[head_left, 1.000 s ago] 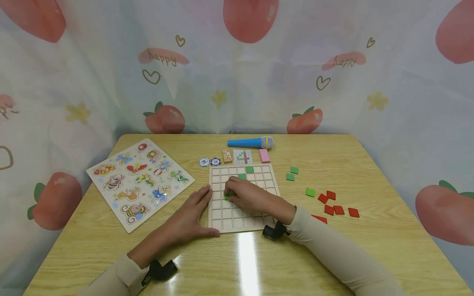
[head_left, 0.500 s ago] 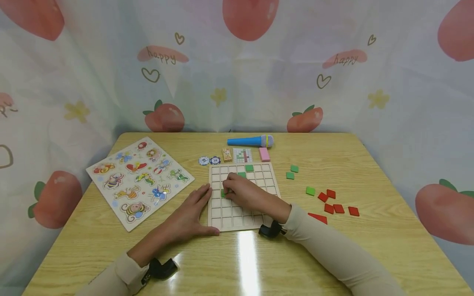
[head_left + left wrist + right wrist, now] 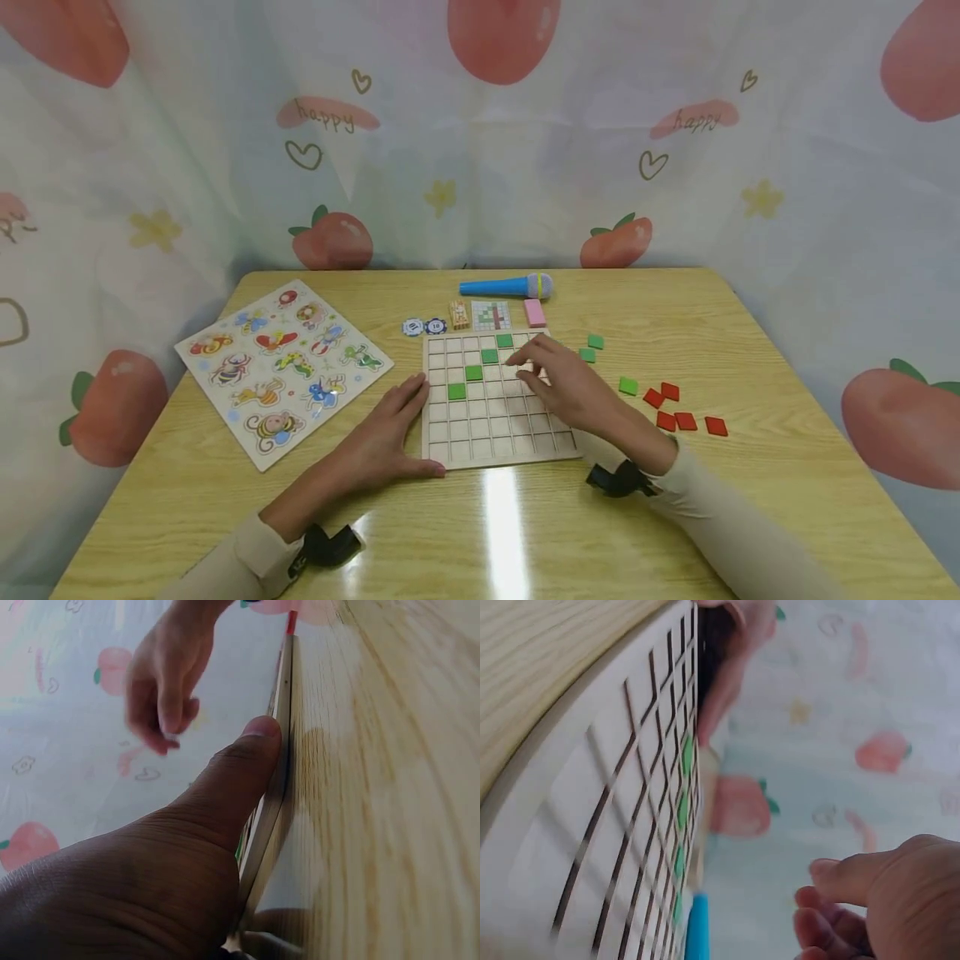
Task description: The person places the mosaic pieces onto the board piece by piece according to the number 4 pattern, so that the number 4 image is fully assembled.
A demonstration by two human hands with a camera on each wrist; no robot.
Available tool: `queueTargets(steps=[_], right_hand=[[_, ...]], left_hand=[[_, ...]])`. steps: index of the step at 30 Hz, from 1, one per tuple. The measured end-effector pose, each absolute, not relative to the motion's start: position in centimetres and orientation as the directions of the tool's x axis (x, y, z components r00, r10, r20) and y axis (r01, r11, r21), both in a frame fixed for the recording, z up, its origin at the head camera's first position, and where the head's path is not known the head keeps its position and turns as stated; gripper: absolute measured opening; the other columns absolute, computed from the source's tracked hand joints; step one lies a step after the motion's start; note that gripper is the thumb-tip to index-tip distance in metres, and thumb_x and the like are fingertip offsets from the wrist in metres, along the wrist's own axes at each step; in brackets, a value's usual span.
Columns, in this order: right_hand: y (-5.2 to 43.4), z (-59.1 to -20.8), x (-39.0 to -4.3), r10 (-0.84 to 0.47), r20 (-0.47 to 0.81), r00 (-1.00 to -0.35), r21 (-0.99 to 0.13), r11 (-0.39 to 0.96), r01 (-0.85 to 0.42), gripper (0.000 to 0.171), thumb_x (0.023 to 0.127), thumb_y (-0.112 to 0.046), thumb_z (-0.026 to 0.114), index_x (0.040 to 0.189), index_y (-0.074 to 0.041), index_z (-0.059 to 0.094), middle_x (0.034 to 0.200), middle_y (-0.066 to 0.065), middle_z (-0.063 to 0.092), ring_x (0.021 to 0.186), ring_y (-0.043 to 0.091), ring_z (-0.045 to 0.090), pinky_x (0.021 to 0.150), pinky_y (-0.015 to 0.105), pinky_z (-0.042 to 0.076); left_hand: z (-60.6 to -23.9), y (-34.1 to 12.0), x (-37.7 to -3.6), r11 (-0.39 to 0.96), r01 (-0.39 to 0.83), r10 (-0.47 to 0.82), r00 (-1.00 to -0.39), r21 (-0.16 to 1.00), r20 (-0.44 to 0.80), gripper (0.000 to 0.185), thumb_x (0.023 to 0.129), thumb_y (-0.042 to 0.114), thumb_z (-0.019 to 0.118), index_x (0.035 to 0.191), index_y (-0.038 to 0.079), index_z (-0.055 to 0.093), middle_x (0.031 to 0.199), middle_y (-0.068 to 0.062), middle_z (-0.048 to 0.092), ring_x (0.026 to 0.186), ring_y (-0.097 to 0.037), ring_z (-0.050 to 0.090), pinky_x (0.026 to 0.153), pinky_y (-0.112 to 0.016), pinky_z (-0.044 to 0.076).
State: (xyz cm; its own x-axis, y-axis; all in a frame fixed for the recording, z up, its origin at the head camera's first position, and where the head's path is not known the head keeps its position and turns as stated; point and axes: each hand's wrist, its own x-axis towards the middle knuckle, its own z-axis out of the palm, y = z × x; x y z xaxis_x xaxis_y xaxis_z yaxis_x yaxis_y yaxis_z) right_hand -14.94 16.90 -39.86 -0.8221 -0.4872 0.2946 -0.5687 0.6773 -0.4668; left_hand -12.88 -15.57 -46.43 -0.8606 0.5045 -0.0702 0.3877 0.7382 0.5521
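Observation:
A wooden grid board lies on the table with several green square tiles set in its cells along a diagonal. My left hand rests against the board's left side, its fingers along the left edge and its thumb at the front corner. In the left wrist view, the thumb presses the board's edge. Over the right part of the board hovers my right hand, with thumb and fingers apart and nothing between them. Right of it lie loose green tiles and several red tiles.
A puzzle board with insect pictures lies at the left. Behind the grid stand a blue toy microphone, a pink block, a small patterned grid card, a small patterned box and two poker chips. A printed curtain surrounds the table.
My right hand has let go of a green tile, which now sits in a left-side cell, and has moved right above the board. The left hand stays in place.

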Motion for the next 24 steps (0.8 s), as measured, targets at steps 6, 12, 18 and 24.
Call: queueTargets(steps=[6,12,18,24], right_hand=[[25.1,-40.7,-12.9,-0.256,0.408,-0.876,-0.461,0.771,-0.44,0.025,0.101,-0.002,0.071,0.125,-0.008,0.069,0.116,0.011,0.07,0.085,0.009,0.054,0.068,0.023,0.05],[29.3,-42.9,-12.5,-0.094,0.239,-0.966,-0.491,0.847,-0.204,0.031,0.103,-0.006,0.067,0.134,-0.002,0.066,0.125,0.019,0.066,0.087,0.019,0.057,0.068,0.026,0.046],[29.7,-44.2,-13.2,-0.082,0.164,-0.983,-0.47,0.87,-0.151,0.034,0.102,-0.007,0.068,0.135,0.0,0.067,0.126,0.02,0.066,0.089,0.023,0.057,0.073,0.03,0.048],[28.3,-44.9,-14.7,-0.122,0.188,-0.975,-0.473,0.859,-0.198,0.033,0.103,-0.01,0.069,0.135,-0.001,0.068,0.126,0.02,0.065,0.087,0.021,0.057,0.074,0.033,0.047]], left_hand=[[-46.5,-15.4,-12.9,0.739,0.392,0.508,-0.858,0.548,-0.072,0.133,0.075,0.078,0.082,0.172,0.015,0.018,0.183,-0.005,0.008,0.168,-0.036,0.013,0.13,-0.057,0.032],[-46.4,-15.5,-13.0,0.741,0.376,0.499,-0.863,0.556,-0.082,0.133,0.074,0.076,0.083,0.172,0.015,0.018,0.183,-0.004,0.008,0.168,-0.036,0.013,0.13,-0.059,0.031],[-46.4,-15.4,-13.0,0.734,0.391,0.513,-0.855,0.555,-0.075,0.132,0.075,0.077,0.082,0.173,0.015,0.017,0.183,-0.004,0.008,0.168,-0.036,0.013,0.13,-0.059,0.031],[-46.3,-15.3,-13.1,0.735,0.387,0.507,-0.858,0.556,-0.074,0.132,0.075,0.076,0.083,0.172,0.014,0.019,0.182,-0.004,0.009,0.168,-0.036,0.013,0.13,-0.059,0.031]])
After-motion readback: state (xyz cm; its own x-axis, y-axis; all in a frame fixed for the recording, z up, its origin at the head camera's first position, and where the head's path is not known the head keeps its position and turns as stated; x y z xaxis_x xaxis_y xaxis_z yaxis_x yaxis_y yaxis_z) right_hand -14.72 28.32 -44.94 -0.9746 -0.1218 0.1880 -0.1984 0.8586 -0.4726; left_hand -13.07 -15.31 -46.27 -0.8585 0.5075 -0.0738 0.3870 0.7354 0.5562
